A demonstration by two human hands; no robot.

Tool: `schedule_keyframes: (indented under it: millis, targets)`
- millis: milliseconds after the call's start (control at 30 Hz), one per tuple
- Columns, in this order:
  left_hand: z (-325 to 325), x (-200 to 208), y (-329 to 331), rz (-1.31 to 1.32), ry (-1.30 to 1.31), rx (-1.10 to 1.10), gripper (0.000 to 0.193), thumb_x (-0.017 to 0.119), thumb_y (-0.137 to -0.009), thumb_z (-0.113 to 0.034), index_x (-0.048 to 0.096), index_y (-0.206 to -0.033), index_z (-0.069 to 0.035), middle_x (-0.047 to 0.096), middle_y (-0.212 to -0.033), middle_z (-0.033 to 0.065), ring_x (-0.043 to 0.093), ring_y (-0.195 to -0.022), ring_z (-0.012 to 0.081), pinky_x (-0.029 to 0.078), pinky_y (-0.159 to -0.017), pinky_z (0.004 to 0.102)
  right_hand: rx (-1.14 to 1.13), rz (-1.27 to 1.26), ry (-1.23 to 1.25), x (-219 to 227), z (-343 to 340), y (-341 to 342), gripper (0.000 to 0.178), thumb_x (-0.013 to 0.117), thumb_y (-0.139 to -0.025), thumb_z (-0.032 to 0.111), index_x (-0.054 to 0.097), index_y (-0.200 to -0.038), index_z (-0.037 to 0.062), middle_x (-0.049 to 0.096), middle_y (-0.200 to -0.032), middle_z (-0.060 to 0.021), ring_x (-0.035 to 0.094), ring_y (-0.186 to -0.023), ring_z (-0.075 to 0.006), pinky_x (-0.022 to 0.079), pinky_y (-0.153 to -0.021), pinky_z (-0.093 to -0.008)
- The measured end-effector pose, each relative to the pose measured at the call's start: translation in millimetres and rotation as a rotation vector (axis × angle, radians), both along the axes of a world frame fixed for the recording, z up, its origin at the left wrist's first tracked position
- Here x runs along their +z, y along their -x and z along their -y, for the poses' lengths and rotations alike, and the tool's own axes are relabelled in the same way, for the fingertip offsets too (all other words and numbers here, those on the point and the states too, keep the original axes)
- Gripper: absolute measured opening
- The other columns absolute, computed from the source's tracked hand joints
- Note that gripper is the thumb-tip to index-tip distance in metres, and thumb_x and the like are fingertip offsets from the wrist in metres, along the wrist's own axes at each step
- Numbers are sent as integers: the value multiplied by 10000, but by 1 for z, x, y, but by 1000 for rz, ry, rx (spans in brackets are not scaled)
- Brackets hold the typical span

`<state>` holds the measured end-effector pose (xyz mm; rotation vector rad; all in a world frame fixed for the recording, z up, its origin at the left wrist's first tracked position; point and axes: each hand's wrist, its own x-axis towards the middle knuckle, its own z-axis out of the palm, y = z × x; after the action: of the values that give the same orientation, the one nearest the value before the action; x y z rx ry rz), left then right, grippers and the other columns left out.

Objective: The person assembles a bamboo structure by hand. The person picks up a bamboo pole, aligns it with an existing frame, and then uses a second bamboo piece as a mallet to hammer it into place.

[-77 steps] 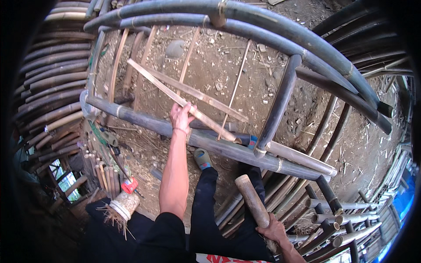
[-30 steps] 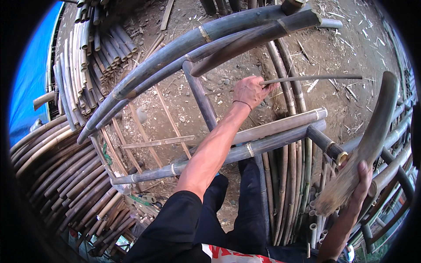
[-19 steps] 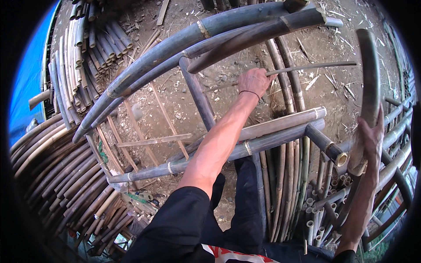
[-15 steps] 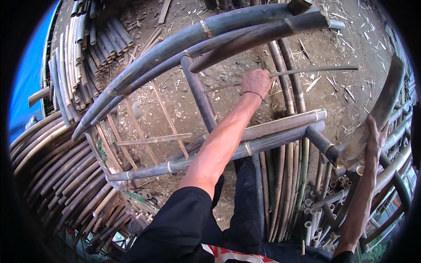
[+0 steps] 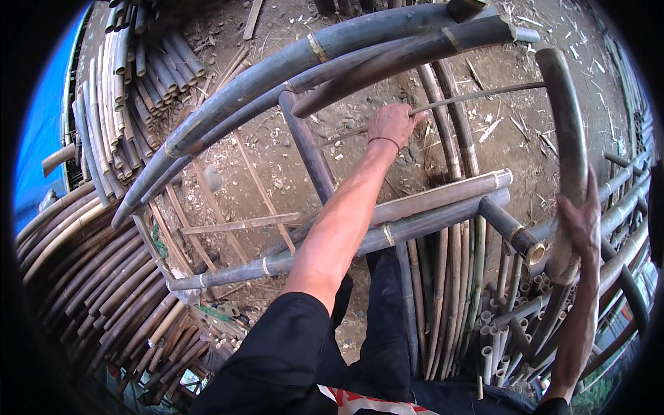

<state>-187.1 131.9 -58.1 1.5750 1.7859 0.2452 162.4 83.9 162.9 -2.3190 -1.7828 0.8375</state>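
Note:
My left hand [image 5: 394,126] is closed around a thin bamboo strip [image 5: 477,95], which sticks out on both sides of the fist. It is above the open middle of a bamboo frame [image 5: 332,250] built of thick dark poles. At the right, my right hand [image 5: 581,218] grips a short thick bamboo pole [image 5: 564,117] near its lower part, thumb and fingers wrapped round it. This pole stands nearly lengthwise in view, close to the strip's right end; whether they touch I cannot tell. A short crosspiece [image 5: 510,225] of the frame points toward the held pole.
Curved bamboo poles [image 5: 97,277] are stacked at the left, with more cut poles [image 5: 111,90] at the far left. Upright bamboo tubes [image 5: 494,346] crowd the lower right. A bamboo railing [image 5: 619,259] runs along the right. Chips and slivers litter the dirt ground [image 5: 256,166].
My right hand has swung the thick pole leftward, and its lower end has moved off the crosspiece's end. My left hand has shifted slightly left with the strip.

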Motion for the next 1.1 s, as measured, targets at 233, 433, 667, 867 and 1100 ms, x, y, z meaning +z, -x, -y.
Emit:
schedule_keyframes:
  millis: [233,433,667,867,1100]
  targets:
    - [0,-8,-13,54,-73,-22,510,591,-898,-592,718,-904,-98,685,-912,169,659,-904,378,514,-786,503,-280,49,-155,-8,-2,-5,891,716,-812,368,303,-1513,5,549,-1314,-231,558,-1182,-323,446,-1008,-432]
    - [2,-8,-5,49,-63,-34,540,579,-901,-598,706,-921,-73,672,-923,169,647,-930,383,507,-813,503,-288,-80,-183,6,6,0,918,709,-768,295,274,-1537,47,541,-1329,-232,537,-1217,-315,426,-1029,-416]
    - [4,-9,8,25,8,-41,511,579,-917,-565,686,-946,-66,662,-975,174,635,-981,370,501,-854,493,32,23,-89,1,19,11,908,744,-785,317,296,-1537,73,518,-1367,-222,522,-1224,-325,401,-1042,-405]
    - [24,-17,20,106,-162,32,325,625,-928,-360,644,-1087,-78,641,-1108,144,605,-1077,340,480,-914,464,36,-6,-36,0,36,13,963,748,-819,399,247,-1545,13,489,-1387,-225,509,-1224,-322,404,-1043,-399]
    - [129,-8,82,145,-484,710,295,616,-874,-101,589,-1157,-24,618,-1124,172,598,-1067,343,467,-945,436,-394,-394,-28,21,97,35,833,688,-880,338,285,-1524,-6,511,-1322,-181,537,-1155,-268,423,-1006,-370]
